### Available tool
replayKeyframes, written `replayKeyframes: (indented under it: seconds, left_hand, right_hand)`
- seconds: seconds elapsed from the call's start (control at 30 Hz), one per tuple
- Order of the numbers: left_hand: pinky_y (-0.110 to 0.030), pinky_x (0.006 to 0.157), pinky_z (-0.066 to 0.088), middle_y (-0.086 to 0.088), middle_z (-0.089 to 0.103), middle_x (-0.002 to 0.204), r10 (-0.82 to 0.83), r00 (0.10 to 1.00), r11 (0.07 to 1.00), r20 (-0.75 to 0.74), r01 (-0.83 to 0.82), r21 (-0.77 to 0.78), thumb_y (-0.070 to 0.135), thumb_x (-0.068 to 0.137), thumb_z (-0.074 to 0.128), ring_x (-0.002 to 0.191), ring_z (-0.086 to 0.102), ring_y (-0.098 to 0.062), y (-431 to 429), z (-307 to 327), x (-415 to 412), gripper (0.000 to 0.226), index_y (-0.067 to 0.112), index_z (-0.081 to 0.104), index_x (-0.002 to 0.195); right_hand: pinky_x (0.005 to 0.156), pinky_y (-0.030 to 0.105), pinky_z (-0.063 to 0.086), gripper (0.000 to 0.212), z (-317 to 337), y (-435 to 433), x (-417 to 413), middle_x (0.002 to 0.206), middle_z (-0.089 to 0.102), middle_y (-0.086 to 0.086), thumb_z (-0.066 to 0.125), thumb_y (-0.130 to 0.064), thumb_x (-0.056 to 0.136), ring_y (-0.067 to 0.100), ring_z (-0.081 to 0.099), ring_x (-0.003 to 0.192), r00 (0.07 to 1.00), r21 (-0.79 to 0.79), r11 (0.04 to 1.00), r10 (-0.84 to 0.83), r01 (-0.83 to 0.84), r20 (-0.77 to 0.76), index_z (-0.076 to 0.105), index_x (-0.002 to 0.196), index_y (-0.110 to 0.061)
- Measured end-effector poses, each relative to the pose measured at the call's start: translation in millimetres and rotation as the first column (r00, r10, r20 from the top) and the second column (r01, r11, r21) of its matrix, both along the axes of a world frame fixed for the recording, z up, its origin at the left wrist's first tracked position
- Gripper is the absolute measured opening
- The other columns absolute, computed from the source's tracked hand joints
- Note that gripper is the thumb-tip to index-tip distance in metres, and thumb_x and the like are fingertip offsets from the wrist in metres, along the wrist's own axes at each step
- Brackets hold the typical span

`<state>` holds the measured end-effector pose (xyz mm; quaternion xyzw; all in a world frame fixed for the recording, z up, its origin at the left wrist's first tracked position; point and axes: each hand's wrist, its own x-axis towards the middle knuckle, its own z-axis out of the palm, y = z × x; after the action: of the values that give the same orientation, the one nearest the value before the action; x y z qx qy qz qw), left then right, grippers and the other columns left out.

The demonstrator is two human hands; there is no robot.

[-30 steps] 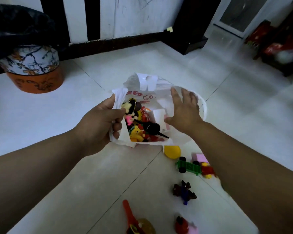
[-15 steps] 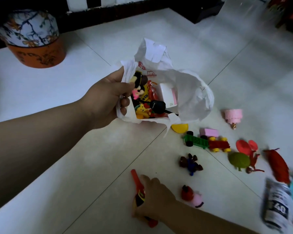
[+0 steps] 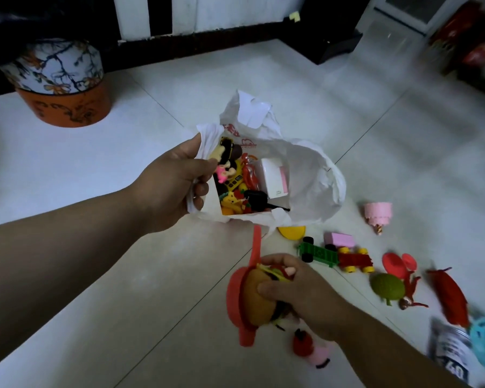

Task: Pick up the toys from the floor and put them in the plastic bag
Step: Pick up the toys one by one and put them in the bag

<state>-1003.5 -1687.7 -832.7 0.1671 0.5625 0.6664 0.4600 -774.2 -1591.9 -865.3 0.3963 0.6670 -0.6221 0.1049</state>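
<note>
My left hand (image 3: 174, 180) grips the rim of the one white plastic bag (image 3: 314, 175), its mouth open, with wide pale tiled floor (image 3: 95, 275) stretching to its left. My right hand (image 3: 300, 295), down on the floor half a second ago, now clutches one brown toy burger on a red plastic spatula (image 3: 259, 301) just below the bag. One green-and-red toy train (image 3: 336, 254) lies to its right.

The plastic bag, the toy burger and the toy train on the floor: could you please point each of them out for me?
plastic bag (image 3: 314, 175): head view, on the bare white inner wall at its right side.
toy burger (image 3: 256, 299): head view, on the brown bun.
toy train (image 3: 321, 252): head view, on the green wagon.
</note>
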Motion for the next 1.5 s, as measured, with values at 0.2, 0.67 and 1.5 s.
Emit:
replayKeyframes:
  seconds: [0.2,0.67,1.5]
  left_hand:
    - [-0.023,0.045,0.03,0.003,0.039,0.063,0.014,1.0,0.999,0.02,-0.015,0.041,0.006,0.095,0.046,0.05,0.035,-0.01,5.0,3.3,-1.3,0.045,0.034,0.057,0.129]
    - [-0.027,0.048,0.029,-0.001,0.04,0.066,0.021,0.999,1.0,0.027,-0.022,0.023,0.007,0.095,0.048,0.053,0.035,-0.012,5.2,6.7,2.3,0.038,0.031,0.06,0.123]
    - [-0.022,0.05,0.03,0.005,0.041,0.065,-0.055,0.998,0.998,-0.028,0.057,0.041,0.005,0.094,0.042,0.053,0.034,-0.009,26.6,15.0,36.4,0.043,0.037,0.066,0.111]
  right_hand:
    - [0.056,0.033,0.057,0.07,62.6,38.5,-46.2,0.09,0.066,0.026,0.081,-0.035,0.062,0.032,0.067,0.071,0.891,-0.383,0.894,-0.353,0.231,-0.286,0.053,0.121,-0.011]
    - [0.085,0.039,0.043,0.067,22.4,69.8,-157.0,0.136,0.05,0.005,0.07,-0.022,0.079,0.025,0.05,0.111,0.809,-0.201,0.81,-0.578,0.551,-0.11,0.04,0.139,-0.028]
    - [0.106,0.031,0.036,0.086,-125.5,36.1,122.4,0.145,0.031,0.0,0.066,-0.061,0.071,0.021,0.034,0.131,0.757,0.41,0.704,0.279,-0.58,0.59,0.027,0.144,-0.038]
